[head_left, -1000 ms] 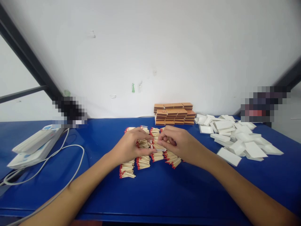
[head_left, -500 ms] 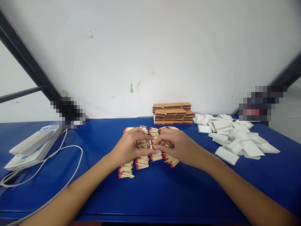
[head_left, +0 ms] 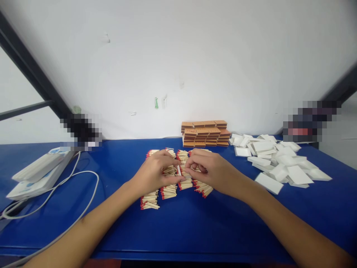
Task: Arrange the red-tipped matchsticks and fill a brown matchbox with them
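- Left hand (head_left: 156,167): thumb and fingertips pinch a small white piece (head_left: 179,170), probably a box tray seen edge-on; the grasp matches that of a second ago.
- Right hand (head_left: 208,167): fingers curled, thumb and fingertips drawn together just beside the white piece. From where I stand I cannot tell whether anything is between them.
- Change noted: a second ago a pale edge showed under the right fingertips; now it is out of sight there, and the white strip by the left fingertips stands out more plainly. Whether the piece is turned or merely covered, I cannot tell.
- Finding: in my judgement this is a small adjustment at the fingertips, with the work on this piece unfinished.
- Position: the white piece is above the heaps of red-tipped matches (head_left: 169,191), which lie in rows on the blue tabletop (head_left: 167,230), partly hidden by both hands.
- Surroundings: brown matchboxes (head_left: 205,134) stand stacked by the wall; loose white trays (head_left: 269,182) lie piled on the right.
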Demonstrator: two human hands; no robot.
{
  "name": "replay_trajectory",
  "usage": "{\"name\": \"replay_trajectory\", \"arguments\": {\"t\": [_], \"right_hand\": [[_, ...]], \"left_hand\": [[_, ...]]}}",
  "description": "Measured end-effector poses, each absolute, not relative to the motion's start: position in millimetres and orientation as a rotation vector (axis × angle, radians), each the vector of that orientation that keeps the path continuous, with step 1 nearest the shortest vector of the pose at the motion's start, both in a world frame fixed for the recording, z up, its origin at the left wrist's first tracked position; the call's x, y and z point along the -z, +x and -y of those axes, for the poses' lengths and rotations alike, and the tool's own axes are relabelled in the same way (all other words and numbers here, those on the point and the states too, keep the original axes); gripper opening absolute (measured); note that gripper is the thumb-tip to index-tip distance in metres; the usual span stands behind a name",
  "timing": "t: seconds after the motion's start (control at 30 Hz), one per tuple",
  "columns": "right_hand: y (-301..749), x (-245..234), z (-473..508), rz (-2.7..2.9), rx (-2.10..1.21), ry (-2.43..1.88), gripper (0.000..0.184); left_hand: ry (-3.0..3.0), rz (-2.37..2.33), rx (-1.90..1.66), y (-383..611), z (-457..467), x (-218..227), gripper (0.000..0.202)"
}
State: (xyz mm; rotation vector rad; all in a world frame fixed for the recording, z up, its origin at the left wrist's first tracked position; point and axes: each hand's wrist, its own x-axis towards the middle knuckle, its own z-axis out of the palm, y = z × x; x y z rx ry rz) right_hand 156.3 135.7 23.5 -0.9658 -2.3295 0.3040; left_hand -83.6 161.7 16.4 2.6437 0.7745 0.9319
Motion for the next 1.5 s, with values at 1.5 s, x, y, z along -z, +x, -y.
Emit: {"name": "replay_trajectory", "arguments": {"t": [1.5], "right_hand": [[212.7, -0.4, -188.0, 2.355, -0.364, -1.355, 0.009]], "left_hand": [[2.644, -1.042, -1.077, -95.0, -173.4, -12.3, 0.035]]}}
